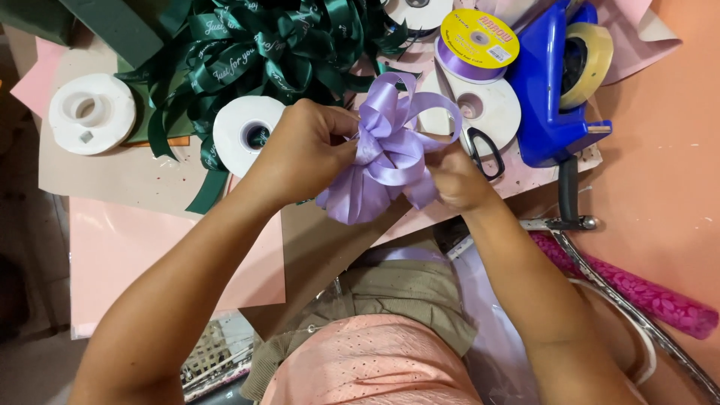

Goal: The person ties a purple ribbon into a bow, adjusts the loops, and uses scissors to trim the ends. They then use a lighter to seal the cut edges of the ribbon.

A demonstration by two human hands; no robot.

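A lilac satin ribbon bow (386, 154) with several loops is held between both hands above the work surface. My left hand (304, 150) grips the bow's left side, fingers pinched at its centre. On the bow's lower right edge, my right hand (457, 180) pinches a loop. A spool of matching lilac ribbon with a yellow label (478, 45) lies behind the bow.
A pile of dark green printed ribbon bows (262, 45) lies at the back. White spools (91, 112) (246, 131) (487, 109), black-handled scissors (484, 154), a blue tape dispenser (559, 82), pink paper sheets (127, 247) and a magenta wrapping roll (637, 289) surround the hands.
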